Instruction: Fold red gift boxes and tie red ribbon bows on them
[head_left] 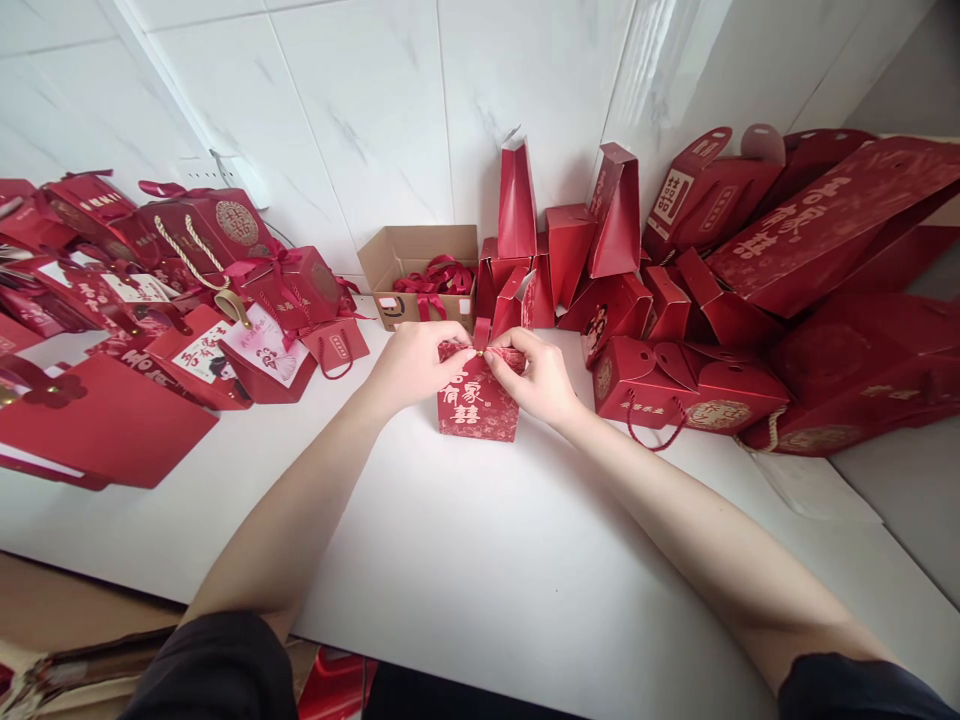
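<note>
A small red gift box [478, 408] with white characters stands upright on the white table in front of me. My left hand [427, 362] pinches the left side of its top edge, thumb and fingers closed. My right hand [536, 375] grips the right side of the same top in a like pinch. Between my thumb tips sits a small gold-coloured fastener [480, 352] at the middle of the top. Behind it a short red strap [482, 328] sticks up. My fingers cover most of the box's upper edge.
A cardboard box [420, 240] of red ribbons stands behind, against the tiled wall. Several red gift boxes [277, 290] crowd the left side. More red boxes, some with open tops, are stacked at the back and right, including a wide corded box [690, 385].
</note>
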